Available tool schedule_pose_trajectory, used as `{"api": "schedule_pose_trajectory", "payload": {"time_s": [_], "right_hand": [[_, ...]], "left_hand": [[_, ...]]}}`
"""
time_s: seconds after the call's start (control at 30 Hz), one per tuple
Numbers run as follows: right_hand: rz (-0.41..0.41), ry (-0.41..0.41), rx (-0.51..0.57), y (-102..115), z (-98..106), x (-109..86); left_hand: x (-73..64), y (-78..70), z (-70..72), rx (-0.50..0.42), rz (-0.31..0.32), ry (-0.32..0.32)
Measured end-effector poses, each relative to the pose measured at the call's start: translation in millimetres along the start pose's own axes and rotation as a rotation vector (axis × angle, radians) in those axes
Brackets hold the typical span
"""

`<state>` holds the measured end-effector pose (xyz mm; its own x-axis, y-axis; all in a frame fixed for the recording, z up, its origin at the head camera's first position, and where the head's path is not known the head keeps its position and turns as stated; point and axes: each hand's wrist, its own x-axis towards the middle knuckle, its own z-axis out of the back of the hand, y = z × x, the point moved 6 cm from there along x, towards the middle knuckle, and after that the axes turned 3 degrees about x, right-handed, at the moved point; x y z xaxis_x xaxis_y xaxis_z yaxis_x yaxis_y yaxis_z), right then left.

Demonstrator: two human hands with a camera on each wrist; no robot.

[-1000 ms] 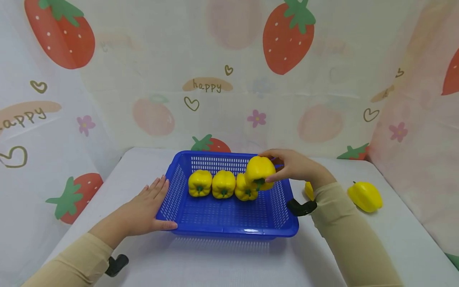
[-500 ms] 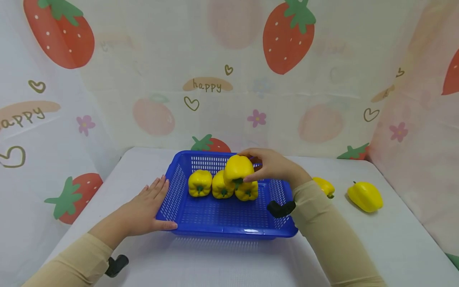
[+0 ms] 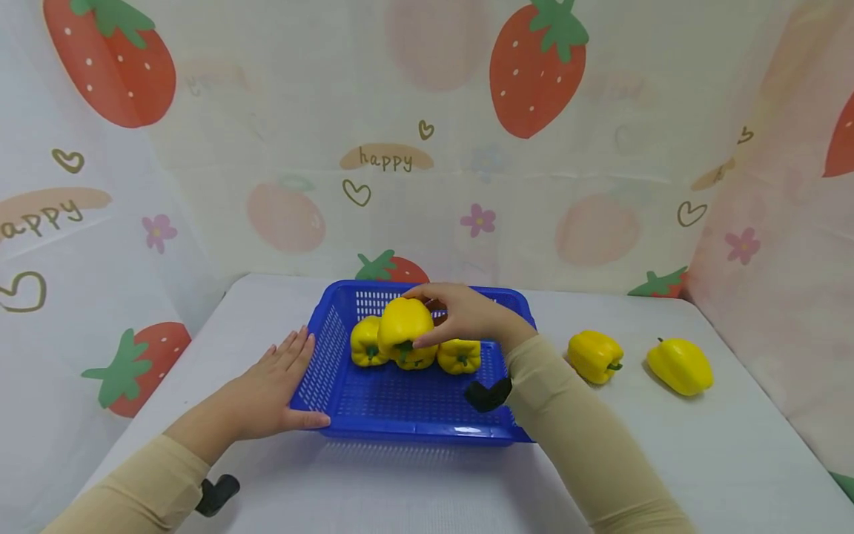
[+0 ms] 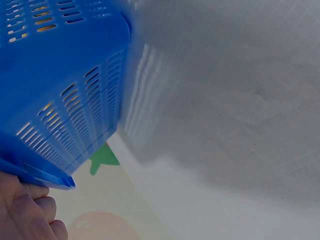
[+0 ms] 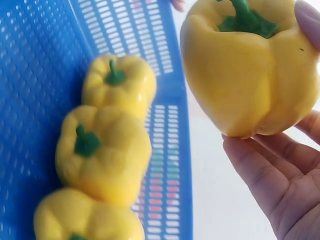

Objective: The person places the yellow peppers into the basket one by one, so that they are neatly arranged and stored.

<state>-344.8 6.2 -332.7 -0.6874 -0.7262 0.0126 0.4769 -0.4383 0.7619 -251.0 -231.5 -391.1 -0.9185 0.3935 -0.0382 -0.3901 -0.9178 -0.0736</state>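
My right hand [image 3: 467,315] grips a yellow bell pepper [image 3: 405,326] with a green stem, thumb on one side and fingers on the other. In the head view it hangs over a row of three yellow bell peppers [image 3: 459,357] along the back of a blue perforated basket [image 3: 414,429]. The right wrist view shows the held pepper [image 5: 250,75] above that row [image 5: 105,155]. With fingers straight, my left hand [image 3: 267,393] rests on the basket's left rim. Its fingers [image 4: 37,215] lie against the rim in the left wrist view.
Right of the basket, two more yellow bell peppers lie on the white table [image 3: 640,460]: a nearer pepper [image 3: 595,357] and a farther-right pepper [image 3: 680,366]. A strawberry-print cloth [image 3: 414,89] hangs behind the table and along both sides.
My right hand has carried the held pepper leftward over the row, from the basket's right end. A pepper on the table has come out from behind my arm. My left hand stays put.
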Motion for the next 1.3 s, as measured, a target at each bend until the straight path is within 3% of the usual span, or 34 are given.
{"api": "schedule_pose_trajectory", "payload": {"time_s": [0.3, 0.73, 1.3], "right_hand": [[-0.015, 0.068, 0.015, 6, -23, 15.5], [-0.005, 0.138, -0.170, -3, -51, 32.7], [-0.031, 0.230, -0.248, -9, -68, 41.7]], "left_hand": [[-0.4, 0.0, -0.7, 0.006, 0.002, -0.001], [0.0, 0.8, -0.9, -0.002, 0.008, 0.017], [-3.6, -2.3, 3.3, -0.005, 0.001, 0.011]]}}
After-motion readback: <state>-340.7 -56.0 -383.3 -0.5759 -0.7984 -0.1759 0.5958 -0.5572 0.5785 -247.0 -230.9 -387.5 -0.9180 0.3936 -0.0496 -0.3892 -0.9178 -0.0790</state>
